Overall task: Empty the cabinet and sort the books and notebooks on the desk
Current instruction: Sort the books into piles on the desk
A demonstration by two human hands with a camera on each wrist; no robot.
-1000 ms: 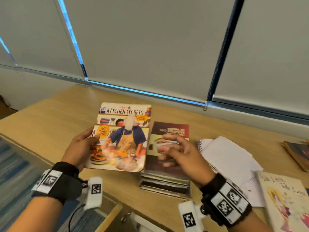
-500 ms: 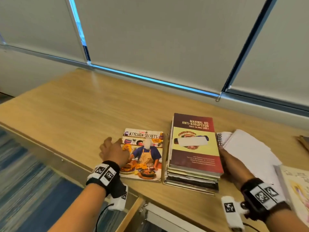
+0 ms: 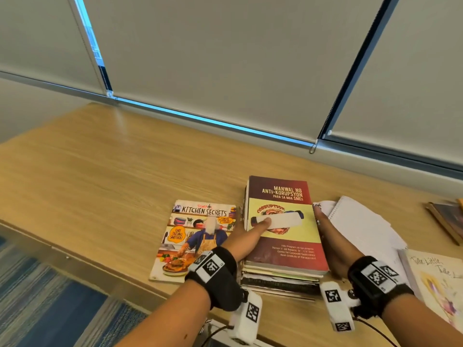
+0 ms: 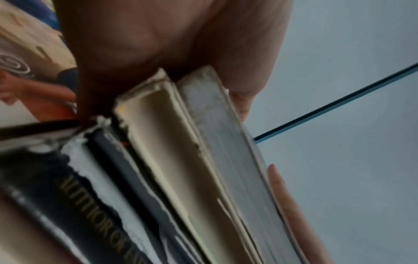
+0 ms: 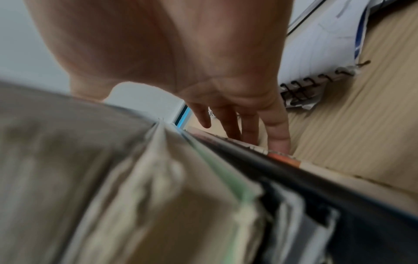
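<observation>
A stack of books lies near the desk's front edge, topped by a maroon and yellow "Manwal ng Anti-Korupsyon" book. My left hand grips the stack's left side, its thumb lying on the top cover. The left wrist view shows that thumb along the top book's edge. My right hand presses straight fingers against the stack's right side, down to the desk. A "Kitchen Secrets" magazine lies flat left of the stack.
An open spiral notebook with loose white pages lies right of the stack. A picture book sits at the lower right and another book at the far right. The wooden desk runs along a blind-covered window.
My left hand laid the Kitchen Secrets magazine on the desk, then moved right onto the stack's left side. My right hand went from the top cover to the stack's right side.
</observation>
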